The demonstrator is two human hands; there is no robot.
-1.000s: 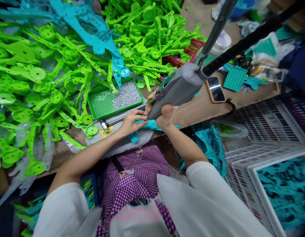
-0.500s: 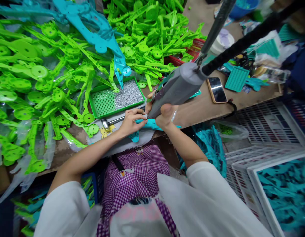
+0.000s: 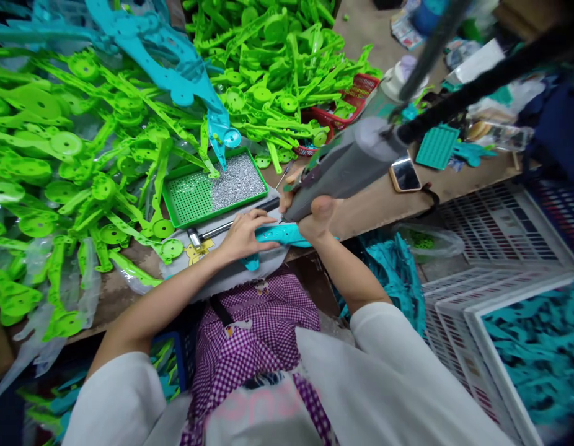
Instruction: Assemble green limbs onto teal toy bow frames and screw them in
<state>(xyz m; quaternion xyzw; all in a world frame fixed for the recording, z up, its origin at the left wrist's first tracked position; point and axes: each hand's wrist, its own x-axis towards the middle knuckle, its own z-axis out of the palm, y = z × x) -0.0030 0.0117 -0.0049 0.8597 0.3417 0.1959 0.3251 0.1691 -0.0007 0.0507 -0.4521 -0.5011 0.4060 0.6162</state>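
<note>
My right hand [image 3: 316, 218] is wrapped round a grey electric screwdriver [image 3: 347, 166] that hangs from a dark cord and leans up to the right. Its tip points down at a blue plastic part [image 3: 287, 233] lying on a grey cloth [image 3: 217, 271]. My left hand [image 3: 247, 234] grips the left end of this part, thumb on the near side and fingers on the far side. Whether the tip touches a screw is too small to tell. Just beyond my left hand, a hammer [image 3: 194, 238] lies on the cloth. Behind it stands a green tray [image 3: 170, 207] with many small screws [image 3: 238, 179].
Bright green plastic parts [image 3: 59, 148] are heaped over the table's left and back, with larger blue parts [image 3: 152, 49] on top. A red basket [image 3: 361, 93], a phone [image 3: 405, 173] and a teal tray [image 3: 436, 147] lie to the right. White crates [image 3: 477, 322] stand below on the right.
The fingers of my left hand have drawn back from the screwdriver's tip and lie along the blue part. The screwdriver leans slightly further right. The whole view has shifted a little.
</note>
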